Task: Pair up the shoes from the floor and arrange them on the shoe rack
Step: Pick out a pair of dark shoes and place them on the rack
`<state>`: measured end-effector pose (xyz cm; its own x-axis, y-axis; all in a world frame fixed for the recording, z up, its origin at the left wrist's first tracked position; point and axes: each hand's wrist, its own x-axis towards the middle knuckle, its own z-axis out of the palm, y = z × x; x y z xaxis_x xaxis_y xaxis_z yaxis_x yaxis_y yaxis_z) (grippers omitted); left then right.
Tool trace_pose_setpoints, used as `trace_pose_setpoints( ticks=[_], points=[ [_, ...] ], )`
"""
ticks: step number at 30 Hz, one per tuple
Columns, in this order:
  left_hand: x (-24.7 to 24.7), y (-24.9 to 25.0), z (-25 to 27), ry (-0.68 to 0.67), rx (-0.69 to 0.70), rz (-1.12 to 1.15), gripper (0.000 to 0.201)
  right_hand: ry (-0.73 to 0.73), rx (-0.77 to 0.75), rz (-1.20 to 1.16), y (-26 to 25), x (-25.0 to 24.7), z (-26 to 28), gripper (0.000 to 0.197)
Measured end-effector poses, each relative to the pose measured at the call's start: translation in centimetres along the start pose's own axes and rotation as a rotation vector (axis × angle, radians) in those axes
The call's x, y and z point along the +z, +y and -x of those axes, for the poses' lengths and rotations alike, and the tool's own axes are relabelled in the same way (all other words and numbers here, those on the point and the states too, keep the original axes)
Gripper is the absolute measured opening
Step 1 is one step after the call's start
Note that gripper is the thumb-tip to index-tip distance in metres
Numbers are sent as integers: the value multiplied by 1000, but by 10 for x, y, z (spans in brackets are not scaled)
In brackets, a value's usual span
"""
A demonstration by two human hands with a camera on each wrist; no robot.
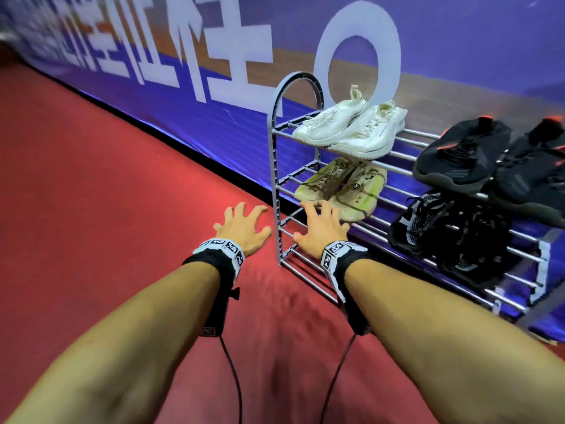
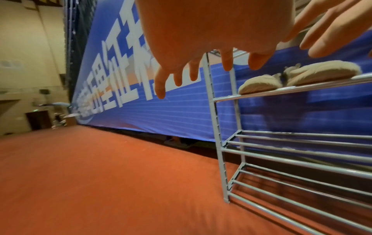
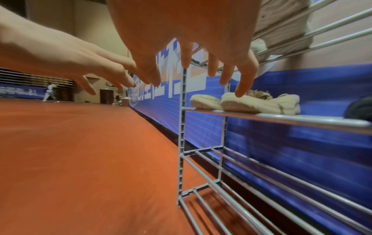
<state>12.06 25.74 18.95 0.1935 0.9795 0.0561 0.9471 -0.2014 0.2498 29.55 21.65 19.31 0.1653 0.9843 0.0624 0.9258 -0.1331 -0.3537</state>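
Both hands empty, fingers spread. Left hand [image 1: 241, 229] hovers over the floor [image 1: 107, 194] beside the rack [image 1: 276, 166]; right hand [image 1: 324, 229] sits just in front of the tan pair [image 1: 339, 186] on the 2nd tier.

Risk, imo: a stray finger nudges the tan toes, and shoes slip on smooth round metal bars w/ gaps between. Rack looks light, thin plastic end frame, could shift on the red carpet.

White pair [image 1: 351, 127] up top, knit, chunky soles. Black pair [image 1: 495, 163] top right, mesh pair [image 1: 440, 228] below. All four paired.
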Motion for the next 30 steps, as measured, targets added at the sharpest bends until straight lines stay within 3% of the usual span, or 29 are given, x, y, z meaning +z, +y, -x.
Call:
trace_pose_setpoints(
  ticks=[5,18,30],
  points=[
    [5,-30,46,1,-176,-25,52,-152,-111,-2,-19,33,13,82],
    [47,-127,197,-62,-621,-64,59,-560,-399,-39,-102,143,91,84],
    [111,-193,351,-152,-900,-12,65,-774,-580,126,-148,235,192,89]
  ],
)
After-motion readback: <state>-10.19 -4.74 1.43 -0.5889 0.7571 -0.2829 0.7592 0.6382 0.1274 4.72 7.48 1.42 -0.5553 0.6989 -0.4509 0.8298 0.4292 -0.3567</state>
